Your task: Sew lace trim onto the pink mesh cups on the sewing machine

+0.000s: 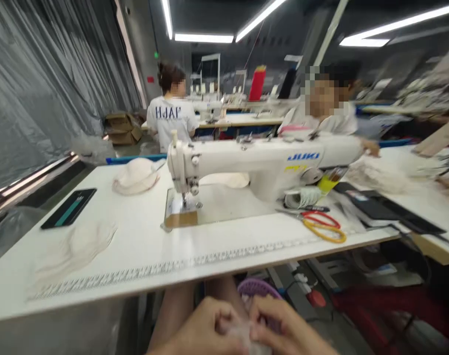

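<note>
Below the table's front edge, over the lap, my left hand and my right hand are close together, fingers curled. Between them they pinch a small piece of whitish, translucent material, blurred, so its exact kind is unclear. A white sewing machine stands on the white table in front of me. Left of its needle lie a cream fabric piece and a flat stack of cream fabric. Red-and-yellow-handled scissors rest at the machine's right.
A clear ruler runs along the table's front edge. A dark phone-like slab lies at left. Beside the scissors are a thread spool and a yellow cup. A purple basket is under the table. Two people sit beyond the machine.
</note>
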### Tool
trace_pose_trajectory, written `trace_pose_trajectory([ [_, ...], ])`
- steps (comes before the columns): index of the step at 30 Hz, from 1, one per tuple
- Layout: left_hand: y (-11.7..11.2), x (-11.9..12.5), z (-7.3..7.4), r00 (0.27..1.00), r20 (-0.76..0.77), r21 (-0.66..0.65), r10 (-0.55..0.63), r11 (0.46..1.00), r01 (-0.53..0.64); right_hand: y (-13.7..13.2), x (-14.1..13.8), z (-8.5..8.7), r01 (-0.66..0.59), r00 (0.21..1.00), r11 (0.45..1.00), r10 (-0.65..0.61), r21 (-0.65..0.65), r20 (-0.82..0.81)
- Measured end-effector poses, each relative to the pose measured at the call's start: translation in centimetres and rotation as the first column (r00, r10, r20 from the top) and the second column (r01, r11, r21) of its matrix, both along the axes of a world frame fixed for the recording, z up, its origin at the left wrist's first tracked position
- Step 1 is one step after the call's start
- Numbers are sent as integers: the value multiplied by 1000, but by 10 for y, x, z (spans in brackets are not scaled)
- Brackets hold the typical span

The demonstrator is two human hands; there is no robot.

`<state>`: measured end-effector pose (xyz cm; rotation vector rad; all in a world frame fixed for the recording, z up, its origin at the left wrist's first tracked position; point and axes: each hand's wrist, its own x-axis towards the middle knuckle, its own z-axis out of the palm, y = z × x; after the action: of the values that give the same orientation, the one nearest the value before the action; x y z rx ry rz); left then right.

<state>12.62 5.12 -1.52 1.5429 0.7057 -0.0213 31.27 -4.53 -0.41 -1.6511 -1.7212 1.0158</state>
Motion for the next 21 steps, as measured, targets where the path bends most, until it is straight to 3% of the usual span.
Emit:
trace_pose_trajectory([
  [1, -1, -3, -2, 999, -1, -27, 36, 999, -36, 2, -1, 0, 5, 996, 1000, -7, -28, -84],
  [5, -4, -11, -5, 994, 106, -134, 12, 991, 3, 8, -2, -8, -77, 960, 990, 40, -121, -276],
  [8, -5, -16, -4, 995, 102, -133, 6, 991, 8, 7, -3, -11, -114, 930, 983, 56, -142, -364],
  [15, -8, -20, 0, 996, 88, -97, 3, 995, 5, 7, -13, -15, -154, 928, 962, 63, -225, -367],
  [21, -6, -30, -5, 1000, 28, -53, 8, 999, -6, 8, -14, -21, -168, 922, 938, 41, -302, -384],
])
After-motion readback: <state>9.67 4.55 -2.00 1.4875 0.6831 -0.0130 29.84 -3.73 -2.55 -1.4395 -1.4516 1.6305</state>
